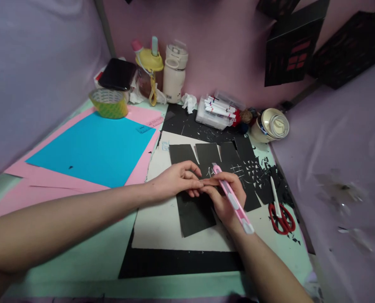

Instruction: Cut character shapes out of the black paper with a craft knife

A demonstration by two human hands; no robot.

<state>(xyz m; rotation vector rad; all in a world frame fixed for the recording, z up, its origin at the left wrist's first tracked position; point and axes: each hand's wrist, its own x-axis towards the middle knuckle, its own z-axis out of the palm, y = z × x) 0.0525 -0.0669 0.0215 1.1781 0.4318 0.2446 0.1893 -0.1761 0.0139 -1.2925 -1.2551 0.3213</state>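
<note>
A pink craft knife [232,198] rests across my right hand [227,200], its blade end pointing up and away. The thumb and fingers of that hand meet the fingertips of my left hand [177,181]. My left fingers are curled in a pinch; anything between them is too small to make out. Both hands are above a black paper sheet [195,216] with slits at its far edge and characters cut or drawn in pale lines. Beneath it is a white board [154,227]. Small black triangular scraps lie to the right.
Red-handled scissors [282,227] and a white pen [275,195] lie at the right. Blue paper [92,147] over pink sheets covers the left, with a tape roll [110,103] at its far edge. A white bottle [174,75], boxed markers [217,111] and a tub [274,124] stand behind.
</note>
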